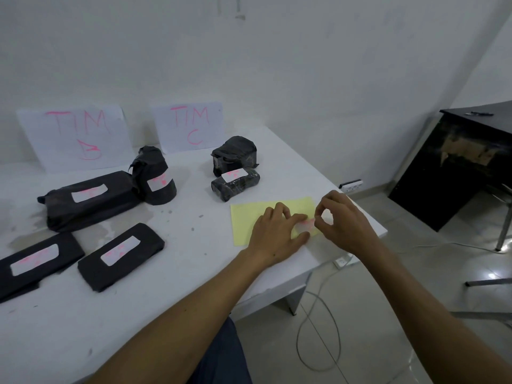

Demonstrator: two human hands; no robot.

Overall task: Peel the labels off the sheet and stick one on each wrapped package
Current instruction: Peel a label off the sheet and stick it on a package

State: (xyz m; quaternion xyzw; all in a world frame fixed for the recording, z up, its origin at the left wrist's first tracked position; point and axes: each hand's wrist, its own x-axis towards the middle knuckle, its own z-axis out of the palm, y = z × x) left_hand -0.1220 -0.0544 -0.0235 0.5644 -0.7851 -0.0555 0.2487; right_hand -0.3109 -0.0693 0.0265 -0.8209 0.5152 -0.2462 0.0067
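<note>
Label sheet [260, 214]: yellow backing paper, thin, flat, glossy-looking; laid on the white table [177, 273] near its right edge. It is pinned under the left hand [277, 234], whose fingers are spread flat, closed on nothing.

Label [306, 225]: white, rounded, with pink marking; located between the two hands at the near right corner of the sheet. It is judged very light, limp and sticky-backed, prone to curl or fold onto itself. A hold is best taken at a lifted corner, edge only, the adhesive side kept clear of the fingers.

Right hand [343, 220]: thumb and forefinger are brought together in a pinch just above the label's far edge. Whether the corner is actually caught cannot be told.

Wrapped packages: black film, soft-looking and crinkled.
- Unlabelled package [234, 153], blocky, beyond the pinch and well apart from it.
- Small labelled package [235, 184], just before it.
- Upright rounded package [155, 176], labelled.
- Long package [91, 200], labelled.
- Two flat packages [119, 256], [36, 264], labelled, far left of the grip.

One package is judged left to be done.
</note>
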